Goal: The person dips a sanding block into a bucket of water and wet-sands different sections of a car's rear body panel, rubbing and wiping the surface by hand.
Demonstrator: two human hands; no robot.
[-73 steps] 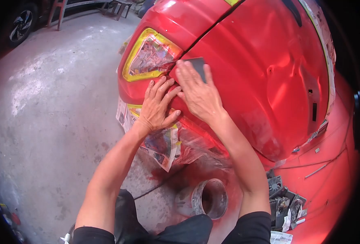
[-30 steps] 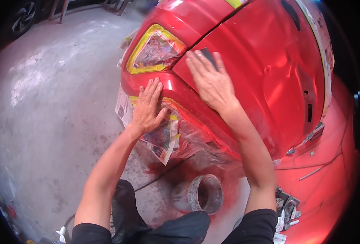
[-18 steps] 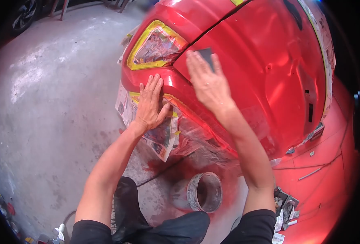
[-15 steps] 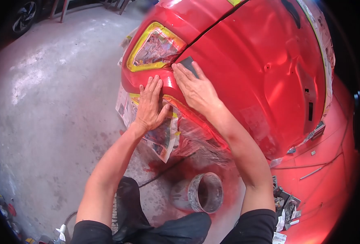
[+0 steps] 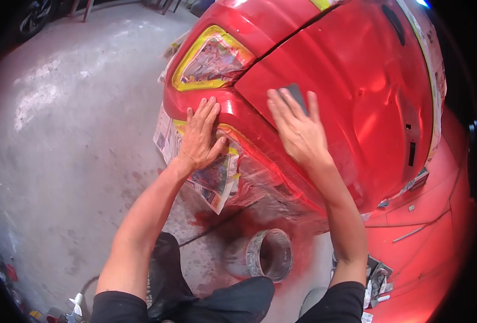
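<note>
My left hand (image 5: 199, 135) rests flat on the red bumper corner, fingers spread, just below a light area (image 5: 213, 58) masked with newspaper and yellow tape. It holds nothing. With fingers stretched, my right hand (image 5: 301, 129) presses a dark grey sheet of sandpaper (image 5: 293, 97) against the large red car panel (image 5: 351, 70). The sheet's upper part shows above and between the fingers; the rest is hidden under the hand. A dark seam separates this panel from the bumper. Newspaper (image 5: 217, 188) and clear film hang below my left hand.
An open bucket (image 5: 270, 255) stands on the grey concrete floor (image 5: 87, 151) near my knees. A dark hose runs behind it. Tools and scraps (image 5: 377, 280) lie at the lower right on red-tinted floor. A car wheel (image 5: 32, 19) shows at the upper left.
My right hand and the sandpaper have slid right across the panel, away from the seam and masked light. The left hand stays on the bumper corner. The view has shifted slightly.
</note>
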